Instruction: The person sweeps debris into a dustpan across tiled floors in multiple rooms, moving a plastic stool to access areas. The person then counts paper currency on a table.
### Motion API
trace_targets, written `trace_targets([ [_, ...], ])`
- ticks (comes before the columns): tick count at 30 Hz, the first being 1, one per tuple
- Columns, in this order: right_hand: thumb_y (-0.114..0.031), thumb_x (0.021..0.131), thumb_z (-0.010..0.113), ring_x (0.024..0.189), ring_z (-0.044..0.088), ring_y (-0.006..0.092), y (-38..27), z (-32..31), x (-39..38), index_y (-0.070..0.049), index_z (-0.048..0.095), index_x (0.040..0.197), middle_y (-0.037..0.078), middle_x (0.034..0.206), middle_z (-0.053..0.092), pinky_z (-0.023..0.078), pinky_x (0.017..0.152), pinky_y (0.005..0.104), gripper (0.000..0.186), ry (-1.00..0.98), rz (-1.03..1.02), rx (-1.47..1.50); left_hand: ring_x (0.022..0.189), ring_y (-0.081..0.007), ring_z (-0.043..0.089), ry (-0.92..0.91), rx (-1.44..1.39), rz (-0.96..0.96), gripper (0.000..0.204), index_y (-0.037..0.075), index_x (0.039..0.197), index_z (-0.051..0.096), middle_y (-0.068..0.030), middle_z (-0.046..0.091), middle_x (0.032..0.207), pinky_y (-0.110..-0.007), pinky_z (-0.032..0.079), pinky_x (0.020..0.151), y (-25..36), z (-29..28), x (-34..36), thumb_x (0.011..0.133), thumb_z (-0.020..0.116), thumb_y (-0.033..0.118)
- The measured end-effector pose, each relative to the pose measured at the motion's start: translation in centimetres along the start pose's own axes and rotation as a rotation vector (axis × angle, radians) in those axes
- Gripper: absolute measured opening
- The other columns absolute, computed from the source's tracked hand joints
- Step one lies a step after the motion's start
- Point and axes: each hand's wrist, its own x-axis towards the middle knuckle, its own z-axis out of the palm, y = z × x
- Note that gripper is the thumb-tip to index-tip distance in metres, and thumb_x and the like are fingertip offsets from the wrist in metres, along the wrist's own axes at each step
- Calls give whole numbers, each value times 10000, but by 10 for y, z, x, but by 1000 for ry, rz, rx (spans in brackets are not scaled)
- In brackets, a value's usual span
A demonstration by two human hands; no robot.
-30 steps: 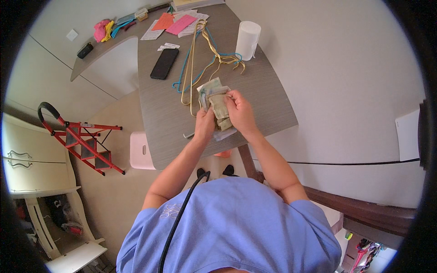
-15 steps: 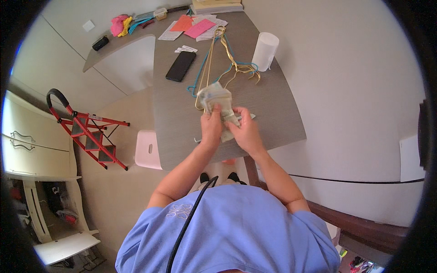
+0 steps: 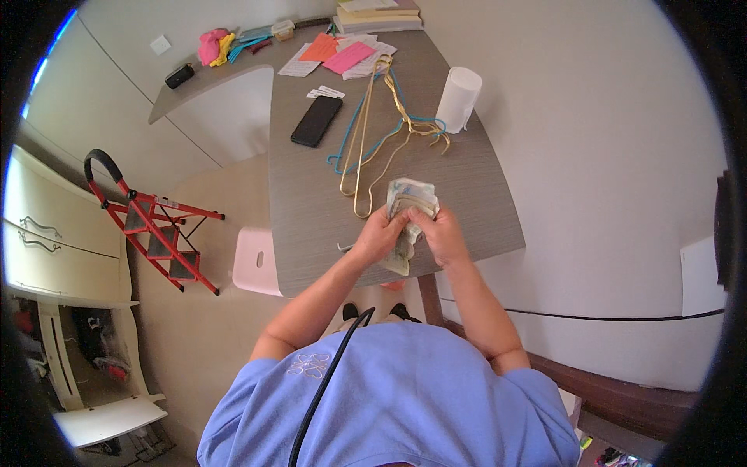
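Note:
Between both hands, above the near edge of the grey table (image 3: 475,210), is a bundle of worn, pale greenish banknotes (image 3: 412,189). My left hand (image 3: 380,235) grips its left side, and my right hand (image 3: 443,235) grips the right side. The thumbs meet over the middle of the notes. Part of the bundle fans out beyond the fingers, and part hangs below them toward my body. Just past the hands lie gold and blue wire hangers (image 3: 364,148), tangled together.
A black phone (image 3: 317,121) lies left of the hangers, with a white paper roll (image 3: 459,100) standing to their right. Farther back are pink and orange papers (image 3: 348,57) and stacked books (image 3: 379,17). A pink stool (image 3: 257,261) and a red step ladder (image 3: 159,233) stand at left.
Both hands have moved right and nearer to me with the banknotes. The thumbs have come together over the bundle, which is now fanned out. The view has shifted slightly.

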Motion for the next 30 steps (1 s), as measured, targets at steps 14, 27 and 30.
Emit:
trace_targets([
  [14, -54, 780, 520, 729, 522, 78, -10, 13, 9, -42, 540, 929, 12, 832, 574, 425, 641, 213, 151, 150, -193, 237, 659, -122, 542, -55, -316, -14, 182, 30, 943, 513, -39, 562, 743, -282, 449, 582, -19, -5, -4, 839, 453, 166],
  [27, -127, 697, 605, 753, 584, 230, -38, -11, -23, -79, 480, 1017, 113, 846, 593, 447, 624, 318, 348, -111, -196, -810, 665, -341, 522, -67, 1046, 351, 123, 56, 786, 508, -156, 538, 705, -410, 403, 551, 31, -22, -15, 732, 524, 166],
  [30, -80, 726, 560, 713, 571, 166, -24, -17, -21, -62, 520, 957, 93, 764, 598, 431, 605, 281, 235, -65, -256, -701, 623, -285, 532, -31, 951, 379, 122, 65, 803, 523, -138, 530, 675, -351, 416, 545, 29, -22, -12, 716, 560, 143],
])
